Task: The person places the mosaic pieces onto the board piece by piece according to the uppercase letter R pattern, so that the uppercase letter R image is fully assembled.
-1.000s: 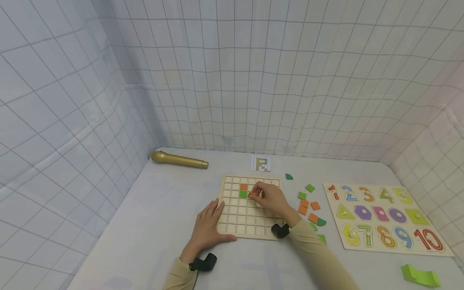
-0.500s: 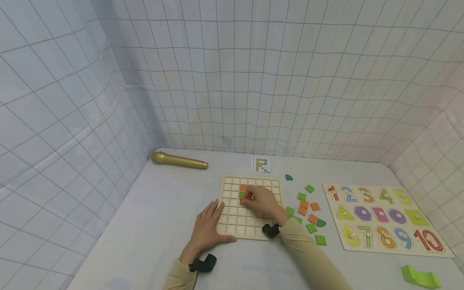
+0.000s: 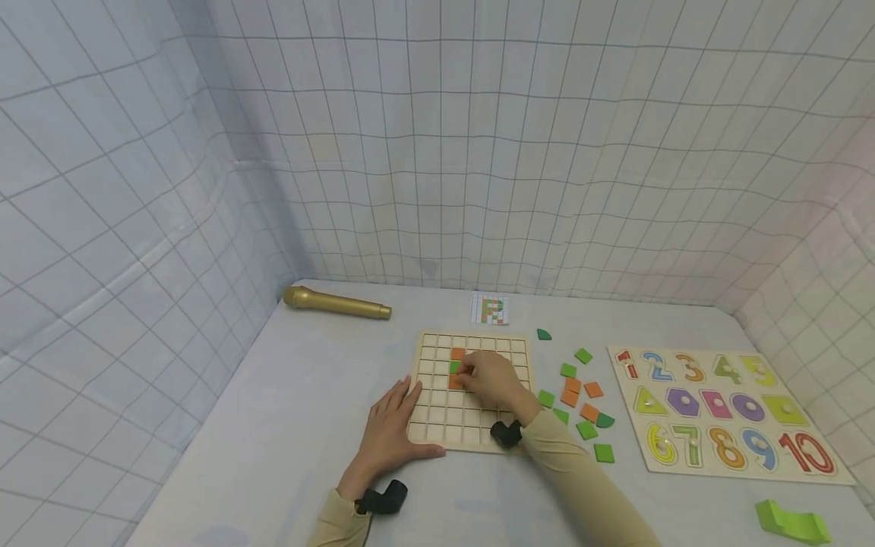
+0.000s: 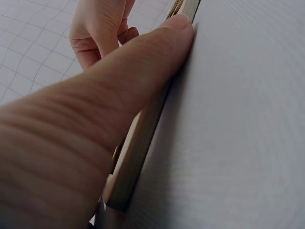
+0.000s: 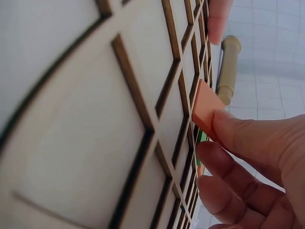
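My right hand (image 3: 494, 377) pinches an orange square tile (image 5: 206, 109) between thumb and fingers. In the right wrist view the tile stands tilted, one edge at the grid lines of the wooden grid board (image 3: 472, 434). From the head camera it overlaps the cell just below a green tile (image 3: 454, 367), and another orange tile (image 3: 458, 353) sits above that one. My left hand (image 3: 388, 429) rests at the board's near left corner, fingers spread along the left side. Its thumb (image 4: 157, 47) lies along the front edge, as the left wrist view shows.
Loose green and orange tiles (image 3: 570, 396) lie right of the board. Behind it is a small printed pattern card (image 3: 490, 309). A gold microphone (image 3: 338, 302) lies back left, a number puzzle (image 3: 708, 444) at right, and a green curved block (image 3: 793, 523) near front right.
My right hand has moved left and slightly down with the orange tile, from beside the green tile to the cell below it. The left hand has stayed put.
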`<state>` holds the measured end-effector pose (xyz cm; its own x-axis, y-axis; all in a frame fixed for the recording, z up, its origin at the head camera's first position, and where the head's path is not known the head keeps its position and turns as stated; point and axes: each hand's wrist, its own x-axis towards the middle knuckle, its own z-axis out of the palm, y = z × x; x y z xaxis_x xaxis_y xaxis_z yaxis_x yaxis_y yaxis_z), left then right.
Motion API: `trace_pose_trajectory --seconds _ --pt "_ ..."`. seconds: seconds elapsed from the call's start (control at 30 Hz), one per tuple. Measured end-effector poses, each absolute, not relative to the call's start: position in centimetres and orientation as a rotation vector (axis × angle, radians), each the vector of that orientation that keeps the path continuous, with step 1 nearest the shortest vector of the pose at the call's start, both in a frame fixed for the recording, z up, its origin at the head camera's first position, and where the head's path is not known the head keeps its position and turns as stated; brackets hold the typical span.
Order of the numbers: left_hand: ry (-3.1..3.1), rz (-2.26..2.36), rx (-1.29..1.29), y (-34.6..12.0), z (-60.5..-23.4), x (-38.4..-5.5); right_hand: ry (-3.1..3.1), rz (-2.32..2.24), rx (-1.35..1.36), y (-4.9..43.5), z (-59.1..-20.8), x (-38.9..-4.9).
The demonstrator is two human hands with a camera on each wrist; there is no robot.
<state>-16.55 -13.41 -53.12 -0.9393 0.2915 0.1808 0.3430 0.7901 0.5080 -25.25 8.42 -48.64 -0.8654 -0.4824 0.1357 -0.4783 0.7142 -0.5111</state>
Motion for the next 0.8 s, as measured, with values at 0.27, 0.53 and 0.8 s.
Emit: trace_pose_trajectory --seconds 0.27,0.53,0.8 --pt "-2.897 -0.848 -0.502 -13.40 -53.06 -16.51 2.927 -0.803 -0.750 8.11 -48.70 -25.27" --pt "-2.892 -0.843 -0.504 -13.38 -53.14 -16.50 2.929 -0.769 -0.754 8.06 -48.67 -25.37" --pt "-2.880 -0.839 -0.501 -13.35 -53.17 -16.55 2.928 -0.774 -0.734 7.99 -48.34 -25.46"
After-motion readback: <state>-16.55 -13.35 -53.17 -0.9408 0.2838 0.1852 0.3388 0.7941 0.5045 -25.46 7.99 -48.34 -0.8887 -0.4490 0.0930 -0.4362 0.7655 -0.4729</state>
